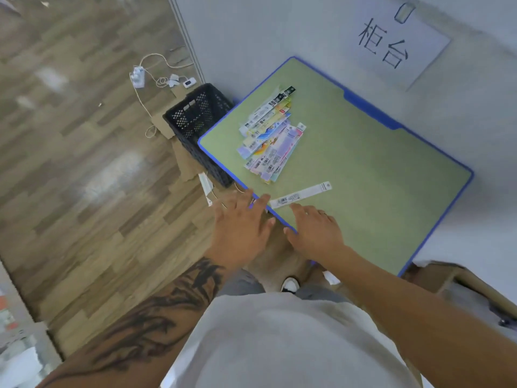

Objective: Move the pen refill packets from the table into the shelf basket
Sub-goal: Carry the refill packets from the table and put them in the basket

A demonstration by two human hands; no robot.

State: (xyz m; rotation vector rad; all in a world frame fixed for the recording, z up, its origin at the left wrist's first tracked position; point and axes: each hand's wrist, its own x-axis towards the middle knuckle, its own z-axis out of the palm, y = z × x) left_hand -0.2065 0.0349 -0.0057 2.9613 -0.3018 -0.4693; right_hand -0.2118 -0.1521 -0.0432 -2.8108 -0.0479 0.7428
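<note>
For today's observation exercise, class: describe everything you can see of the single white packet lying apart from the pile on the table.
The single white packet is a long, thin, flat strip, apparently of plastic or card, with barcode printing toward its near end and a small tab at its far end. It lies flat on the green table, slanted, near the blue front edge and apart from the pile. The right hand reaches just below it; whether its fingers touch it is unclear.

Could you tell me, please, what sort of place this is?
Probably a mock shop counter or stockroom corner: a paper sign on the wall reads "counter", retail packets are piled on a green table, and a black crate stands on the wood floor.
</note>
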